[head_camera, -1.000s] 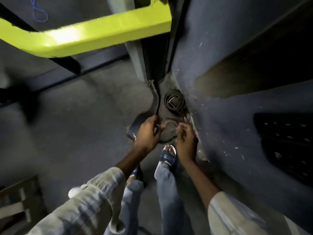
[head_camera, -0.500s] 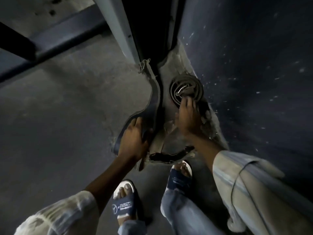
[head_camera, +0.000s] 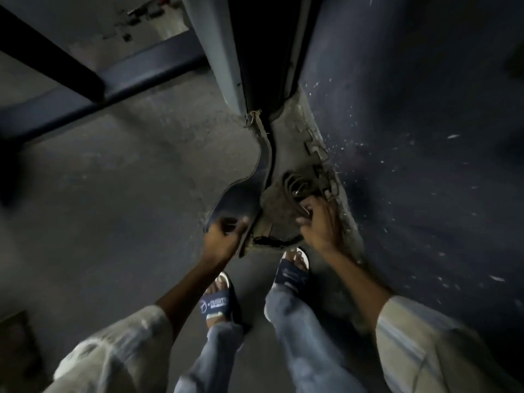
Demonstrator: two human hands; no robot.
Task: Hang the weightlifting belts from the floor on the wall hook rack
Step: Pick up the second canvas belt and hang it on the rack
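Head view: coiled belt [head_camera: 297, 184] now loosened, lifted.

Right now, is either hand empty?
No: the left hand grips the wide end of the dark belt, and the right hand is closed on the brown belt.

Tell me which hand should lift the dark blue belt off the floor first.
Left. The left hand already grips the wide end of the dark blue belt; the right hand is busy on the brown belt beside the wall.
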